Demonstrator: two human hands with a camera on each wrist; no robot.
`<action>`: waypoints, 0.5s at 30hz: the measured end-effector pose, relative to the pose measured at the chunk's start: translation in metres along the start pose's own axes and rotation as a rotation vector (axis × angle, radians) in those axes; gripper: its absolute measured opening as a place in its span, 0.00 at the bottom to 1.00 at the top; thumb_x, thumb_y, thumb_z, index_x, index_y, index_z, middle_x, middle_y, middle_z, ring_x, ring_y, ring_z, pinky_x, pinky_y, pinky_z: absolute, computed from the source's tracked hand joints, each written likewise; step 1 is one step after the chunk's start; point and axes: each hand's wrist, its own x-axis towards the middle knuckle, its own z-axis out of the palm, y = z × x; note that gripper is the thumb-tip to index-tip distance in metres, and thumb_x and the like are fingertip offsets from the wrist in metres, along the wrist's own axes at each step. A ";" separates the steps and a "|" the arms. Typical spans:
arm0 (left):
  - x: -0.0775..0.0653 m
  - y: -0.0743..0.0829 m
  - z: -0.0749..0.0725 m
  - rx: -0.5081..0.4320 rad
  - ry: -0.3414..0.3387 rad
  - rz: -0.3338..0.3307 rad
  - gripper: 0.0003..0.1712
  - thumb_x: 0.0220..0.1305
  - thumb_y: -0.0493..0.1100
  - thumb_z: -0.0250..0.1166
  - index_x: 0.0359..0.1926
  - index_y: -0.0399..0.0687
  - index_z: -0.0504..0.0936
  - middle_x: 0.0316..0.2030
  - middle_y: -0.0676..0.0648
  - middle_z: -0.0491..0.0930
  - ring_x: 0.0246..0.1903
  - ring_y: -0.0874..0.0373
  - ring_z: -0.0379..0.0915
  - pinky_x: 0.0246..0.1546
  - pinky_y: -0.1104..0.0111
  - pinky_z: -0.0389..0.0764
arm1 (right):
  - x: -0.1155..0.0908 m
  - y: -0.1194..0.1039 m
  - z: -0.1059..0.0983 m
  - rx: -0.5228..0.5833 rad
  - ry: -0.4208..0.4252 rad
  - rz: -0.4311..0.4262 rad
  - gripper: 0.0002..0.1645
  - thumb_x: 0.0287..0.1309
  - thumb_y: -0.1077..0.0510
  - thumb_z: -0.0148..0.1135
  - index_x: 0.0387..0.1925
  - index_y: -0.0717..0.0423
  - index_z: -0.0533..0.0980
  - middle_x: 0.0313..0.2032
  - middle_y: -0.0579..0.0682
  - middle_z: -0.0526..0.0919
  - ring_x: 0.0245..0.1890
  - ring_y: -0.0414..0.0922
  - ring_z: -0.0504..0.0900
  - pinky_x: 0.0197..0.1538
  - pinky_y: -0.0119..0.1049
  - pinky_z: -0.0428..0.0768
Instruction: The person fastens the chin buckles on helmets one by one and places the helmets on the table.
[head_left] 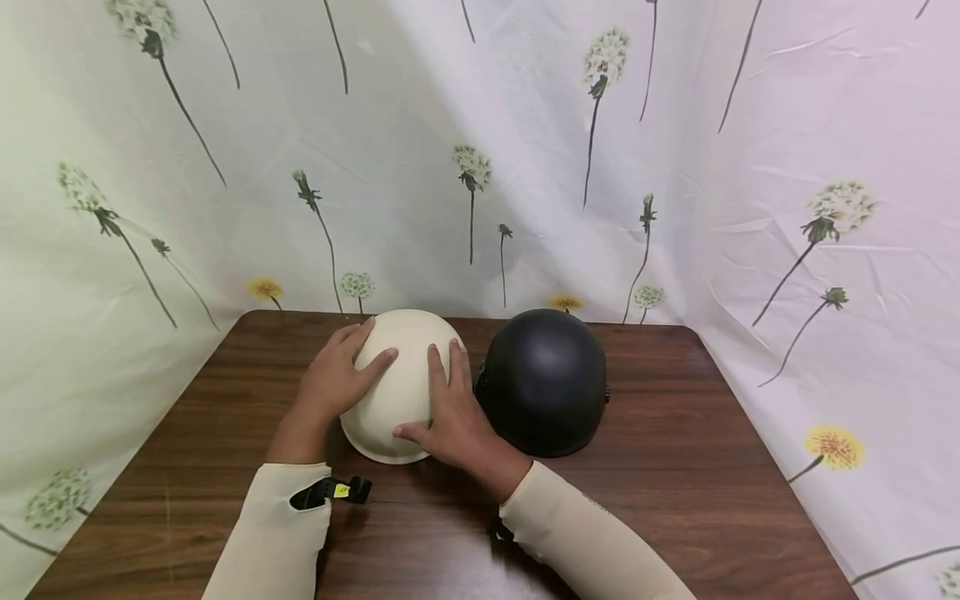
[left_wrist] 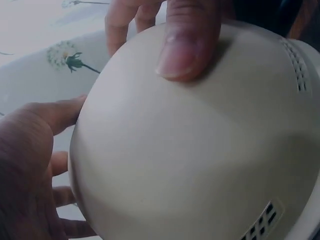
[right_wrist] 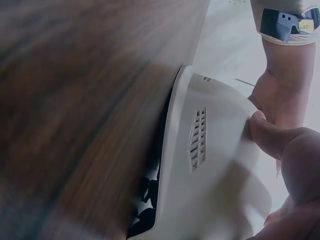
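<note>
A cream helmet (head_left: 408, 387) with a smooth domed shell sits dome-up near the back of the brown table. My left hand (head_left: 330, 375) holds its left side, the thumb lying across the shell. From the right, my right hand (head_left: 457, 421) grips the dome with thumb and fingers spread apart. Slotted vents (right_wrist: 198, 140) show near the rim in the right wrist view. Dark parts inside the shell show past the rim, beside the tabletop. Just right of my right hand stands a black helmet (head_left: 546, 383), also dome-up, touched by neither hand.
The wood-grain table (head_left: 675, 467) runs back to a pale curtain (head_left: 525, 150) printed with dandelions, which hangs behind it and along both sides. The black helmet stands close beside the cream one.
</note>
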 end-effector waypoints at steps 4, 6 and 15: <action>0.005 -0.003 0.003 -0.008 0.000 -0.016 0.52 0.74 0.76 0.49 0.85 0.53 0.53 0.80 0.33 0.54 0.74 0.27 0.58 0.62 0.27 0.66 | 0.002 0.003 0.000 0.025 -0.002 0.003 0.76 0.56 0.32 0.76 0.85 0.53 0.36 0.83 0.63 0.30 0.84 0.61 0.34 0.67 0.52 0.77; 0.007 -0.003 0.004 -0.018 0.001 -0.019 0.52 0.74 0.77 0.49 0.85 0.52 0.52 0.80 0.33 0.54 0.74 0.27 0.57 0.62 0.27 0.66 | 0.002 0.004 -0.001 0.034 -0.005 0.002 0.75 0.57 0.33 0.76 0.86 0.52 0.36 0.83 0.62 0.30 0.84 0.60 0.34 0.66 0.52 0.78; 0.004 0.000 0.012 -0.050 0.065 0.015 0.48 0.78 0.71 0.48 0.84 0.47 0.53 0.79 0.29 0.52 0.74 0.24 0.56 0.64 0.28 0.65 | -0.008 0.009 -0.019 0.048 -0.017 -0.046 0.72 0.59 0.38 0.77 0.86 0.49 0.37 0.84 0.59 0.31 0.84 0.56 0.37 0.68 0.54 0.76</action>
